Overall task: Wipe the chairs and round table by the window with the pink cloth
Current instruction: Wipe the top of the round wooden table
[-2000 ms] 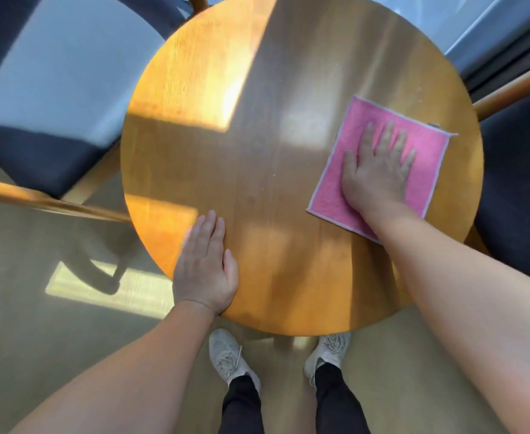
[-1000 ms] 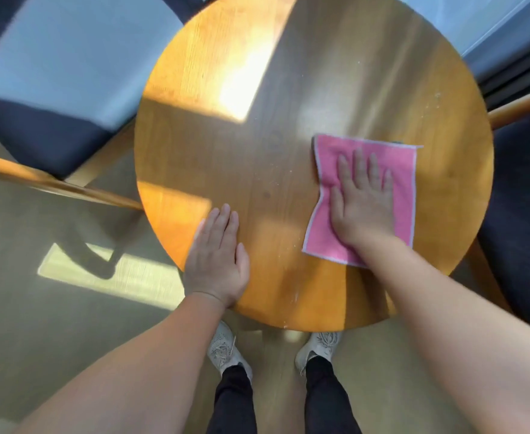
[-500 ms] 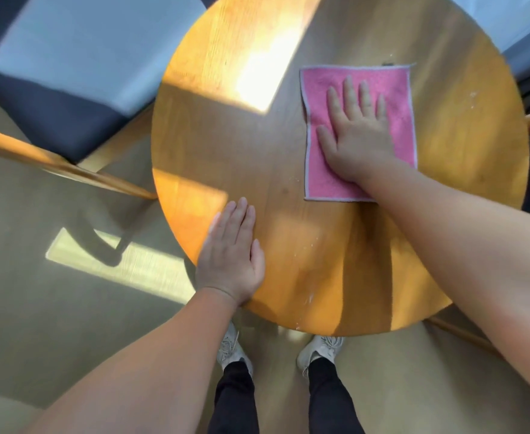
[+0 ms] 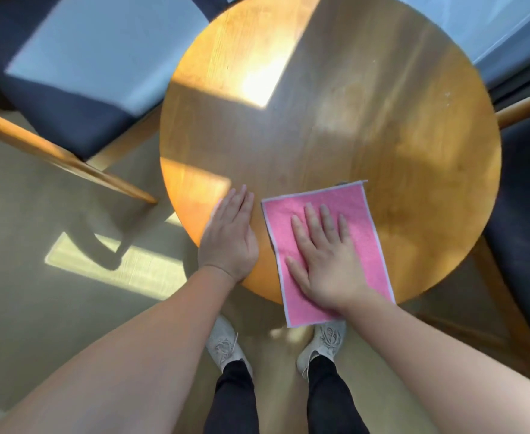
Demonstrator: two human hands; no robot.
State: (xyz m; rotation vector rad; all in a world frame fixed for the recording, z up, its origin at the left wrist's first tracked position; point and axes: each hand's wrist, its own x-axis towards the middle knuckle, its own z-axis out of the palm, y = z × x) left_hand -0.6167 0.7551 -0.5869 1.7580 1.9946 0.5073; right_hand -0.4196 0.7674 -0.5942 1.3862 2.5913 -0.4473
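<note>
The round wooden table (image 4: 367,120) fills the middle of the view. The pink cloth (image 4: 363,227) lies flat at its near edge, and its near end hangs past the rim. My right hand (image 4: 323,258) presses on the cloth with straight, spread fingers. My left hand (image 4: 229,239) rests flat on the table's near left edge, just left of the cloth. A dark-cushioned wooden chair (image 4: 79,89) stands at the left. A second dark chair (image 4: 526,220) stands at the right.
A window sill and frame (image 4: 514,42) run along the top right. The beige floor (image 4: 38,308) lies below with a sunlit patch on it. My two feet in pale shoes (image 4: 226,346) stand under the table's near edge.
My right hand has slid the pink cloth from the far middle of the table back to the near edge, close to my left hand. The left hand has stayed put.
</note>
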